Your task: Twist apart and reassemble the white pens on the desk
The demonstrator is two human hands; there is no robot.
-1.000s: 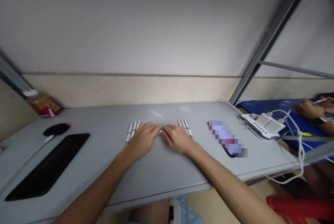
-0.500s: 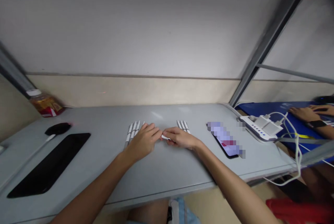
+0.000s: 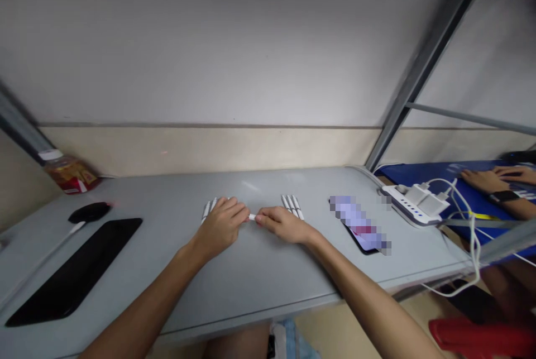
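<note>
Between my two hands a white pen (image 3: 252, 218) is held over the middle of the grey desk (image 3: 251, 275). My left hand (image 3: 225, 220) is closed round one end, and the fingers of my right hand (image 3: 281, 223) pinch the other. Only a short white piece shows between them; the rest is hidden. Behind my left hand lies a row of white pens (image 3: 206, 208), partly covered by it. A second row of white pens (image 3: 292, 205) lies side by side just beyond my right hand.
To the right lie a phone (image 3: 359, 225) and a power strip (image 3: 412, 205) with white cables. At left are a black slab (image 3: 77, 269), a black round object with a cable (image 3: 89, 212) and a drink bottle (image 3: 69, 172). Another person's hands (image 3: 488, 181) rest on a blue mat.
My hands have drawn slightly apart, and more of the white pen shows between them. The whole view has shifted a little.
</note>
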